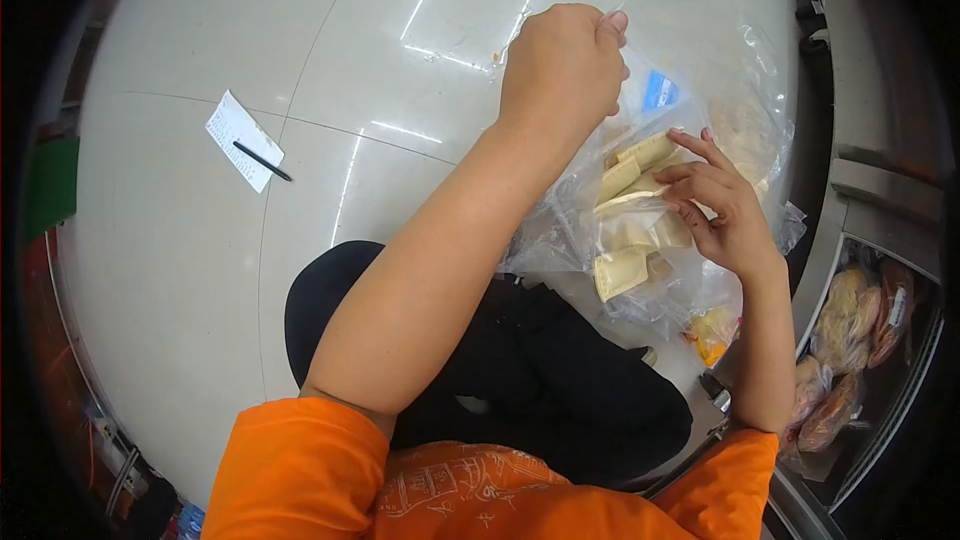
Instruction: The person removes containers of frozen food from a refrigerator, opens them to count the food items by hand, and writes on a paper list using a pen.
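A large clear plastic bag (562, 225) lies on the floor to the front right, in front of my crouched legs. Inside it are several pale yellow, flat or curled pieces (622, 273) in clear wrapping; I cannot make out what they are. My left hand (565, 65) is closed in a fist at the bag's upper edge, with the plastic gathered at its fingers. Beside the pale pieces, my right hand (722, 202) has its fingers apart, the tips touching or just over the plastic. A blue and white label (660, 91) shows between the hands.
On the tiled floor (200, 300) at left lie a white paper with writing (236, 132) and a black pen (262, 161). At right stands a metal cabinet (880, 180) with an open compartment of bagged food (846, 320). A yellow-orange packet (711, 336) lies near my right forearm.
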The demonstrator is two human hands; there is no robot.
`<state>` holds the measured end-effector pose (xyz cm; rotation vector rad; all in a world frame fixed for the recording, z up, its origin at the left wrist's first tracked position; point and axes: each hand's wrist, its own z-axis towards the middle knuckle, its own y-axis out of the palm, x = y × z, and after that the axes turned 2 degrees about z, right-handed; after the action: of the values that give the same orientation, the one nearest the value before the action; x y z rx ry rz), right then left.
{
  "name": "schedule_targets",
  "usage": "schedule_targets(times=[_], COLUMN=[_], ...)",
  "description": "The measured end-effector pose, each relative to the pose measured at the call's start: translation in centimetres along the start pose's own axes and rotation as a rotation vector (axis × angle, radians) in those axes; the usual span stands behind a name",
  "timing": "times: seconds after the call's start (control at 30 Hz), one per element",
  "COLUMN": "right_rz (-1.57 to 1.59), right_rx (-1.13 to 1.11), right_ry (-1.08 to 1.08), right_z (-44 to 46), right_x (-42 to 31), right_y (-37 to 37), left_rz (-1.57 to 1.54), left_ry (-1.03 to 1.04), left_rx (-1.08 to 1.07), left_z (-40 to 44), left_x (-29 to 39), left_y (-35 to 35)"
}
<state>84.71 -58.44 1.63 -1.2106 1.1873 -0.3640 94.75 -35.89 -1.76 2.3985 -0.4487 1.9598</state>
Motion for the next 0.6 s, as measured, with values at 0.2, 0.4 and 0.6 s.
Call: schedule_targets(times=[0.2, 0.4, 0.6], right_rz=[0.022, 0.061, 0.058], right_rx=[-0.001, 0.121, 0.27], right_ry=[-0.003, 0.02, 0.071], right_z=[0.3, 2.5, 4.3], right_x=[0.3, 1.6, 1.7], right_y=[-0.2, 0.3, -1.1], left_rz=[-0.023, -0.157, -0.158], left_ry=[0.027, -0.019, -0.011], left_rx=[0.014, 0.038, 0.099], left_z=[0.0, 0.4, 0.4], left_x=[-0.1, -0.1, 0.5], left_y=[0.1, -0.3, -1.2])
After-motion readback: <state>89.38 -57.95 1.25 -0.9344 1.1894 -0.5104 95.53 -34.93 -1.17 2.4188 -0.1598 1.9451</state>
